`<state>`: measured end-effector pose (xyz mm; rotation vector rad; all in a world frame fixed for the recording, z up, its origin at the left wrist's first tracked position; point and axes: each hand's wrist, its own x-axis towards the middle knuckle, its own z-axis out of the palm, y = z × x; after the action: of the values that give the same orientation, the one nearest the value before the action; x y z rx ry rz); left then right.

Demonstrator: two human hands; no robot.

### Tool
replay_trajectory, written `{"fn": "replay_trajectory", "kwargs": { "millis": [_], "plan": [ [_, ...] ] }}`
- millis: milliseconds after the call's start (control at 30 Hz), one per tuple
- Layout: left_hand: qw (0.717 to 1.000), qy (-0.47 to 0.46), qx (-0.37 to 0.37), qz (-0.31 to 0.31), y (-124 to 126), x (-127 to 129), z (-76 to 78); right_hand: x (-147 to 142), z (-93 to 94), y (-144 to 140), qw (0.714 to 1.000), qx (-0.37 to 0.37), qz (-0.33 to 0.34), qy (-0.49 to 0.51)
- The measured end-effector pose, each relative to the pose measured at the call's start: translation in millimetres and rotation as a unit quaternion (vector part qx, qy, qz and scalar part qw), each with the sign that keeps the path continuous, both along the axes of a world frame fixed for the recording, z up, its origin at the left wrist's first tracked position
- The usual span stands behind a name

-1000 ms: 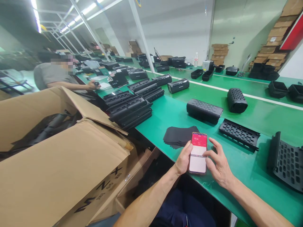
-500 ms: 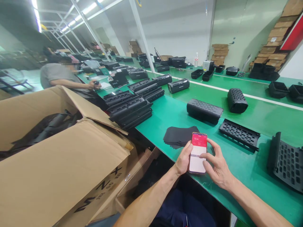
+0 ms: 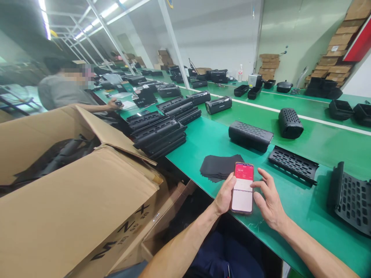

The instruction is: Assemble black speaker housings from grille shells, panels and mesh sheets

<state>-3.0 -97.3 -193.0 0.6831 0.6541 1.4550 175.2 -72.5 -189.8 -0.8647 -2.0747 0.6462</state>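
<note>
While the left hand point(image 3: 224, 197) grips a phone point(image 3: 242, 187) by its left edge, fingers closed round it, the phone stands tilted over the near edge of the green bench point(image 3: 290, 208). The right hand point(image 3: 269, 200) is open, fingers spread beside the screen; contact apparently absent, though the view is unclear. Black sheets point(image 3: 218, 166) lie just behind. A carton point(image 3: 72, 200) stands left.

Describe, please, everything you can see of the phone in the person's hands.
The phone is a slim smartphone with a dark frame. Its lit screen shows a red band on top and a pale area below. It tilts up over the green table's near edge. The left hand grips its left side; the right hand's fingers touch its right edge.
</note>
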Motion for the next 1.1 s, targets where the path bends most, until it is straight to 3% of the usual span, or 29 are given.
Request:
{"fn": "replay_trajectory", "kwargs": {
  "millis": [1100],
  "plan": [
    [1.0, 0.004, 0.011, -0.005, 1.8, -0.6, -7.3, 0.3, -0.8, 1.3, 1.0, -0.007, 0.003, 0.007]
  ]
}}
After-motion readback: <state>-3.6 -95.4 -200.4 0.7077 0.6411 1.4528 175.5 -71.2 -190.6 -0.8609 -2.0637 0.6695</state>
